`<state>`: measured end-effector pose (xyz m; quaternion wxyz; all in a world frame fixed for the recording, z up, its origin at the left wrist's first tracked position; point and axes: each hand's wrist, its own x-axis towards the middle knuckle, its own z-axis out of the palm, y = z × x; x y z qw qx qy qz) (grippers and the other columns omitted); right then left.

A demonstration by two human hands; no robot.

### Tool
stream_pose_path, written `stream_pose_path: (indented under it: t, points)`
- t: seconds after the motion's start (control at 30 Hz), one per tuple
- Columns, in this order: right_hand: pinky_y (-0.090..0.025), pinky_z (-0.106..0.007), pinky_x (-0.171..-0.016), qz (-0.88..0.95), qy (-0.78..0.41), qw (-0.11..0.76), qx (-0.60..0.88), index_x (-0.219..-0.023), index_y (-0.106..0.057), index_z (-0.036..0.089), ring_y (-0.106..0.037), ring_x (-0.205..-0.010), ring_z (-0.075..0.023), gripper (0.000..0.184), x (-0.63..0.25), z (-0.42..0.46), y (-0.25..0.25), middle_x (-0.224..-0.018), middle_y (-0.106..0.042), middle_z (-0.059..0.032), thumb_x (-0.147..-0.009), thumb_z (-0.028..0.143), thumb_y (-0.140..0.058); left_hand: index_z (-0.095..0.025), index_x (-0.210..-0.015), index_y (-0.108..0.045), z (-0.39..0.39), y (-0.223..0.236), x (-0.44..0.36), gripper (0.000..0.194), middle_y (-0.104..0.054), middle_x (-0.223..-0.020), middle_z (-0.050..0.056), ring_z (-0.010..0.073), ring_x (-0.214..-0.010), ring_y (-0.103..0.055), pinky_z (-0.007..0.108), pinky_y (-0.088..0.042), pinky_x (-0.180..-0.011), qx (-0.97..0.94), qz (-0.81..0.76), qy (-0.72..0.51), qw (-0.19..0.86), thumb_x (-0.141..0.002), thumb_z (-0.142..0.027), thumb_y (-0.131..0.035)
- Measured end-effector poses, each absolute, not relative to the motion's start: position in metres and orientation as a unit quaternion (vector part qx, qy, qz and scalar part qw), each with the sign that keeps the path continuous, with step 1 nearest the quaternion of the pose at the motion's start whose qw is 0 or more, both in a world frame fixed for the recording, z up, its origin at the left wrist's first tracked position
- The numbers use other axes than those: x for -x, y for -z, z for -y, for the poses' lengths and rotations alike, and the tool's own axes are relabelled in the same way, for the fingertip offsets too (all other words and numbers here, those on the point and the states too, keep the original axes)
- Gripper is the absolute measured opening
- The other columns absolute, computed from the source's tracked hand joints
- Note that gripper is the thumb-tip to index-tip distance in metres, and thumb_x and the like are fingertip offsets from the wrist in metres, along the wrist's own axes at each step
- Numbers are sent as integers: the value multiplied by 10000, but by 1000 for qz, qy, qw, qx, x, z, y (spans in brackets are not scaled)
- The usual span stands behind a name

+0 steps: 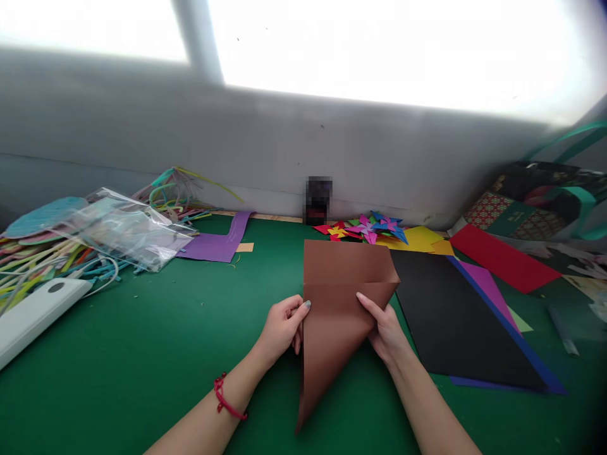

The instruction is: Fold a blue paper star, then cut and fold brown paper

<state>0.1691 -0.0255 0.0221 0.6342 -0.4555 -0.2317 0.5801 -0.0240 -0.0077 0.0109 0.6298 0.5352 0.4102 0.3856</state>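
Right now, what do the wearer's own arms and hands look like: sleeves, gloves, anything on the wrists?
No sleeves in view on either forearm. Left hand: ungloved, with a thin red cord bracelet carrying small red beads just above the wrist. Right hand: ungloved, no bracelet or watch visible. No rings show on the visible fingers; some are hidden.

You are holding a brown sheet (336,316) in front of you; it is curving and narrowing to a point towards you, while a straight crease is crossing its wide far end.
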Motion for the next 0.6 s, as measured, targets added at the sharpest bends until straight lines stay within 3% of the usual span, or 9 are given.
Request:
stream_pose_path:
  t: [0.33, 0.6]
  points:
    - [-537, -316, -725, 228, -583, 621, 472, -1013, -606, 139, -628, -882, -244, 429, -182, 20, -19, -981, -670, -81, -634, 310, -707, -191, -617, -382, 4, -9, 28, 306, -458, -350, -81, 78, -222, -408, 153, -250, -235, -543, -409, -375, 630, -817, -414, -448]
    - [-537, -259, -633, 249, -578, 614, 477, -1009, -606, 155, -629, -868, -224, 391, -184, 19, -15, -999, -664, -66, -657, 302, -692, -195, -609, -378, 1, -8, 30, 319, -452, -349, -84, 78, -224, -405, 157, -225, -244, -556, -412, -372, 619, -817, -428, -441]
